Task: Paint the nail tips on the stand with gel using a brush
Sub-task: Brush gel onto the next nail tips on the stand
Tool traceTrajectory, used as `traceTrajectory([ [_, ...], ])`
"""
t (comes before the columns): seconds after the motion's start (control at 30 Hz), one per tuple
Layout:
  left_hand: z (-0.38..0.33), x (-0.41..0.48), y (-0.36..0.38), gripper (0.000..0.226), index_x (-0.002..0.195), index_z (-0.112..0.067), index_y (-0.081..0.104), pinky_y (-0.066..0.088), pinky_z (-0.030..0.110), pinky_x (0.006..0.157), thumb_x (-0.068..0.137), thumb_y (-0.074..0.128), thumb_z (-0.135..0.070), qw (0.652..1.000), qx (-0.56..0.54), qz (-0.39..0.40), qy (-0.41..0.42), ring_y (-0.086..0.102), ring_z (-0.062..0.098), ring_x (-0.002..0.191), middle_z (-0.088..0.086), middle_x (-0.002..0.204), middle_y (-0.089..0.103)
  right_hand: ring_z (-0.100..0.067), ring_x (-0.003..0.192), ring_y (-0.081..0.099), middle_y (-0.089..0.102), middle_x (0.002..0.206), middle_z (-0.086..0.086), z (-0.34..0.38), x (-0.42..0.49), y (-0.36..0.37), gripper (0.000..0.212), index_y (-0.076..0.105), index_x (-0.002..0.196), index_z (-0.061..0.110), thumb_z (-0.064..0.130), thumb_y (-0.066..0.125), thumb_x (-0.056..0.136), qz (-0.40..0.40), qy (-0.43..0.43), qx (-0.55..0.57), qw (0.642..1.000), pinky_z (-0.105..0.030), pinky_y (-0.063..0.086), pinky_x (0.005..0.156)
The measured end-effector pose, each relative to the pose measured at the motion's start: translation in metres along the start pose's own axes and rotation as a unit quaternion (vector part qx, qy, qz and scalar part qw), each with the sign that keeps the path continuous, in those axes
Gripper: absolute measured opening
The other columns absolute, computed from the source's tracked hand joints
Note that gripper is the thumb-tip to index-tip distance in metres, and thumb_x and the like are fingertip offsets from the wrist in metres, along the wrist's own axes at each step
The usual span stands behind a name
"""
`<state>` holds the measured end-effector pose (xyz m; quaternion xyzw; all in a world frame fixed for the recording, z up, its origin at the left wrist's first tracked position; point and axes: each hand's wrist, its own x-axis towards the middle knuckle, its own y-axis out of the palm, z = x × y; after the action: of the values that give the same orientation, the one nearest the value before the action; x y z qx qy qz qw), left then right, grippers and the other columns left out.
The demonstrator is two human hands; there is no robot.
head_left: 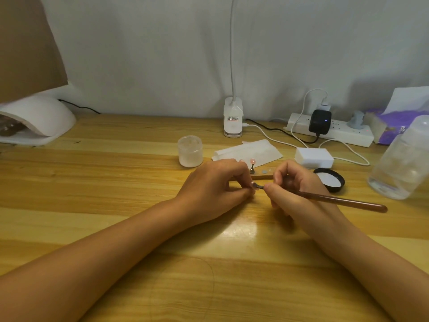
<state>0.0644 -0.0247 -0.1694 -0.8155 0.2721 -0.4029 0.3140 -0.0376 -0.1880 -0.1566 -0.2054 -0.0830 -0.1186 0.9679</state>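
The wooden table (97, 205) spreads out under both my forearms, and my hands meet above its middle. Far off to the left of my grip sits the white nail lamp (39, 122); straight beyond it stands the clip lamp (232, 119), and further right the power strip (343, 133) with a black adapter (320, 122) plugged in. Well to the right of my brush hand stands a clear plastic bottle (404, 159). Just beyond my left knuckles is the frosted jar (190, 151), and beyond both hands a folded white paper (250, 151) and a white block (313, 157). The jar's black lid (330, 178) lies just right of my right hand, inside up.

My right hand (299, 191) has its fingers curled round the brush (343, 201), pinching it near the ferrule, with the brown handle running out to the right. My left hand (216, 187) is curled too, thumb and fingertips pinching a small pale nail tip (252, 183); the bristles touch it right between my two hands. The stand (263, 177) lies just behind that meeting point, mostly hidden by my fingers, with another pink nail tip (252, 161) upright on its post.
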Motion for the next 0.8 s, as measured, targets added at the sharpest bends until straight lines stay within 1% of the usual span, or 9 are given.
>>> traceTrajectory([
  [0.07,-0.0002,-0.0005,0.0000,0.014,0.080,-0.029,0.066,0.030,0.009,0.057,0.082,0.078,-0.022,1.000,-0.005,-0.002,0.002,0.052,-0.014,0.066,-0.027,0.073,0.056,-0.011,0.055,0.046,0.053,0.062,-0.003,0.0003,-0.0005,0.0003,0.012,0.053,0.081,0.011,0.013,0.064,0.084,-0.005,-0.003,-0.019,1.000,-0.029,0.039,0.053],
  [0.1,-0.0004,-0.0005,-0.0002,0.014,0.081,-0.029,0.066,0.031,0.009,0.057,0.082,0.077,-0.022,1.000,-0.008,-0.002,0.002,0.052,-0.013,0.066,-0.027,0.074,0.056,-0.011,0.055,0.043,0.051,0.062,-0.004,0.0002,-0.0009,0.0006,0.012,0.053,0.080,0.009,0.013,0.064,0.083,-0.008,-0.007,-0.024,1.000,-0.030,0.037,0.053],
  [0.23,-0.0014,-0.0005,-0.0005,0.014,0.081,-0.029,0.065,0.034,0.016,0.057,0.083,0.077,-0.022,1.000,-0.014,-0.004,-0.006,0.052,-0.011,0.066,-0.025,0.075,0.057,-0.007,0.053,0.038,0.045,0.058,0.001,-0.0016,-0.0014,0.0005,0.012,0.051,0.079,0.006,0.012,0.061,0.081,-0.026,-0.016,-0.018,0.999,-0.018,0.032,0.047],
  [0.3,-0.0020,-0.0003,-0.0007,0.012,0.081,-0.028,0.066,0.034,0.017,0.057,0.084,0.076,-0.022,1.000,-0.017,-0.001,-0.008,0.052,-0.011,0.066,-0.024,0.075,0.058,-0.008,0.051,0.042,0.049,0.057,0.000,-0.0027,-0.0011,-0.0012,0.011,0.051,0.081,0.008,0.012,0.060,0.086,-0.044,-0.001,0.023,0.999,-0.018,0.034,0.045],
  [0.37,-0.0027,0.0000,-0.0010,0.014,0.080,-0.030,0.064,0.035,0.018,0.058,0.084,0.076,-0.024,1.000,-0.019,0.000,-0.013,0.052,-0.009,0.066,-0.022,0.076,0.058,-0.007,0.047,0.047,0.058,0.056,0.000,-0.0027,-0.0005,-0.0027,0.011,0.053,0.083,0.010,0.015,0.059,0.091,-0.057,0.016,0.064,0.996,-0.016,0.037,0.043],
  [0.43,-0.0032,0.0003,-0.0014,0.014,0.080,-0.030,0.063,0.036,0.019,0.058,0.084,0.076,-0.024,1.000,-0.020,0.001,-0.017,0.053,-0.007,0.066,-0.022,0.076,0.058,-0.008,0.045,0.047,0.062,0.056,-0.002,-0.0022,-0.0004,-0.0029,0.012,0.053,0.082,0.012,0.016,0.059,0.092,-0.064,0.022,0.084,0.994,-0.016,0.039,0.041],
  [0.57,-0.0046,-0.0005,-0.0020,0.014,0.081,-0.029,0.063,0.037,0.017,0.058,0.085,0.076,-0.025,1.000,-0.017,0.006,-0.021,0.053,-0.007,0.066,-0.020,0.078,0.059,-0.007,0.040,0.047,0.066,0.057,-0.007,0.0001,-0.0012,-0.0010,0.017,0.052,0.078,0.011,0.012,0.060,0.092,-0.062,0.019,0.096,0.993,-0.015,0.036,0.037],
  [0.67,-0.0050,-0.0006,-0.0019,0.014,0.081,-0.028,0.062,0.039,0.018,0.058,0.084,0.076,-0.025,1.000,-0.019,0.005,-0.022,0.054,-0.005,0.066,-0.018,0.080,0.059,-0.009,0.040,0.048,0.069,0.062,-0.010,0.0011,-0.0019,-0.0006,0.017,0.051,0.081,0.009,0.016,0.060,0.094,-0.056,0.016,0.089,0.994,-0.016,0.038,0.038],
  [0.8,-0.0033,-0.0007,-0.0015,0.012,0.085,-0.020,0.067,0.042,0.022,0.058,0.084,0.077,-0.026,1.000,-0.020,0.006,-0.022,0.053,0.000,0.064,-0.013,0.082,0.062,-0.009,0.042,0.050,0.071,0.066,-0.009,0.0015,-0.0021,0.0004,0.019,0.050,0.084,0.008,0.021,0.060,0.094,-0.048,0.014,0.078,0.996,-0.016,0.040,0.041],
])
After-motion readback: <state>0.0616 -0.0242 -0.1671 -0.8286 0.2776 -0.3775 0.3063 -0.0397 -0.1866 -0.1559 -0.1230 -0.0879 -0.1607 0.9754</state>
